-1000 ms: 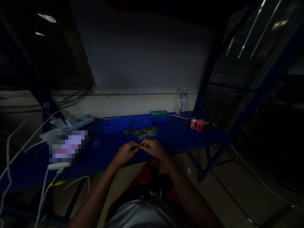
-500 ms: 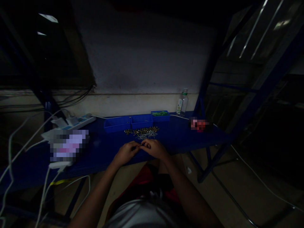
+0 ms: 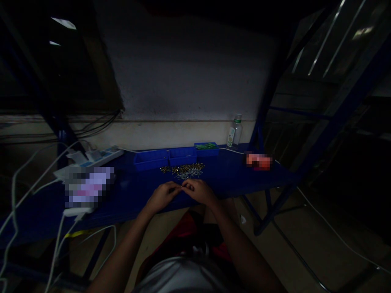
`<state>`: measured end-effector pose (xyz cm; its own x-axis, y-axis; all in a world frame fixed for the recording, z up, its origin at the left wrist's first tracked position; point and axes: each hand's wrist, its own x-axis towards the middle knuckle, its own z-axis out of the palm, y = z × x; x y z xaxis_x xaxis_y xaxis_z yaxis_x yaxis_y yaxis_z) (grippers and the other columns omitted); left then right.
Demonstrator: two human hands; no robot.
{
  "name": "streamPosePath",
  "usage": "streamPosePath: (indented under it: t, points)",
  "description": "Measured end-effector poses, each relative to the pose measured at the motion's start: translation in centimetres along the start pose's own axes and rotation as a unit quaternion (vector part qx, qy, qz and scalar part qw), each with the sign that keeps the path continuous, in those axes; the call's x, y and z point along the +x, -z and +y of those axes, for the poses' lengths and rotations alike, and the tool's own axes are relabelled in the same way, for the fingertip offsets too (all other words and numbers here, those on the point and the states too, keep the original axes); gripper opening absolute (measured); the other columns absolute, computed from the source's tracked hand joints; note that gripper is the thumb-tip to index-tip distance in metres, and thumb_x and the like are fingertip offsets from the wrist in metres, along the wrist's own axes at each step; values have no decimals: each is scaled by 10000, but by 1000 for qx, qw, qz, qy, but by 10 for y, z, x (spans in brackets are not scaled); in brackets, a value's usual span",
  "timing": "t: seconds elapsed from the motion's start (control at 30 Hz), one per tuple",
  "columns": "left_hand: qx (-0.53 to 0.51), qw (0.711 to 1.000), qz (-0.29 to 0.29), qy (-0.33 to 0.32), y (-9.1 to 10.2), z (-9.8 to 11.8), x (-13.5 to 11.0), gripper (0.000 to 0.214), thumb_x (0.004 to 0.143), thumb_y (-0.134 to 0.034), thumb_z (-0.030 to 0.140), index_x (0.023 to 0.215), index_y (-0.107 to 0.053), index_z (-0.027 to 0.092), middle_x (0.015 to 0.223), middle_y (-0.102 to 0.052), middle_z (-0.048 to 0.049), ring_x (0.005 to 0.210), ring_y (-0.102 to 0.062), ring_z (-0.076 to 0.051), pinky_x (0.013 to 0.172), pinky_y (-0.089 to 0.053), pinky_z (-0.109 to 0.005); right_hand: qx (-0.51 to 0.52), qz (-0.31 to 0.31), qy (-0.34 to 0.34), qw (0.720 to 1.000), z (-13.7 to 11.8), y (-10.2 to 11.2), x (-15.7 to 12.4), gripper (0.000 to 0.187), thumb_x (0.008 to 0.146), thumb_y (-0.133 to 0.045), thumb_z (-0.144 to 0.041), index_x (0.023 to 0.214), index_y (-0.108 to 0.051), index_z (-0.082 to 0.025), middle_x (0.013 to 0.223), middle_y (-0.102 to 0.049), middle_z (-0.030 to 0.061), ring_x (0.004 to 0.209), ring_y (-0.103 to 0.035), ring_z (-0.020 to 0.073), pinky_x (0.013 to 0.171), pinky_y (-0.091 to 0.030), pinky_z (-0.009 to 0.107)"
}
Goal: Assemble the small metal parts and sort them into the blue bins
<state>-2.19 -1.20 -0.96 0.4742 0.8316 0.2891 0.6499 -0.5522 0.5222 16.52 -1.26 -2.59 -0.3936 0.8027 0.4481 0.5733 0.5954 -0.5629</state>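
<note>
Both hands meet near the front edge of the blue table [image 3: 131, 189], around the middle of its length. The left hand [image 3: 163, 196] and the right hand [image 3: 198, 191] each bring thumb and fingers together in a narrow pinch, their fingertips touching or nearly so, on a tiny piece [image 3: 182, 186]. It is too small and dark to identify, and I cannot tell which hand carries more of the grip.

Just beyond the fingers lie loose silver pins [image 3: 191, 174], and behind them a spread of small brass-coloured parts [image 3: 187, 167]. Toward the table's far edge stand three blue bins side by side: a long left bin [image 3: 151, 164], a middle bin [image 3: 181, 161] with a thin pin-like piece at its rim, and a right bin [image 3: 207, 153] holding green pieces.

A clear bottle [image 3: 235, 133] with a green neck band stands upright near the far right corner; a pixelated reddish item [image 3: 259, 160] lies close to the right end. Toward the far left corner is a white power strip [image 3: 105, 156] with plugs, and nearer the front left edge, a pixelated pale item [image 3: 90, 186] among white cables [image 3: 58, 240].
</note>
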Motion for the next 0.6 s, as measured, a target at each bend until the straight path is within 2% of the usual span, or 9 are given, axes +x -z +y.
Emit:
streamPosePath:
  t: [0.33, 0.5, 0.6]
  points:
    - [-87, 995, 32, 28, 1, -2, 0, 311, 796, -500, 414, 856, -670, 160, 871, -675, -51, 788, -605, -177, 726, -448, -266, -18, 4, -7, 1000, -1, 2, 0, 146, 796, -537, -280, 912, -594, -214, 729, -614, -26, 639, -537, 87, 618, -374, 181]
    - [-93, 994, 36, 41, 3, -2, -1, 298, 779, -519, 403, 833, -666, 149, 834, -670, -52, 758, -596, -175, 709, -449, -266, -7, -10, 2, 1000, -1, 4, 0, 188, 796, -548, -350, 910, -609, -213, 759, -614, -20, 650, -533, 87, 606, -367, 182]
    - [-98, 994, 33, 38, 2, -4, -1, 298, 779, -519, 400, 835, -668, 147, 828, -666, -52, 741, -590, -170, 703, -448, -267, -1, -14, 5, 1000, 0, 3, 0, 174, 813, -531, -331, 915, -612, -215, 775, -619, -19, 657, -534, 83, 613, -365, 183]
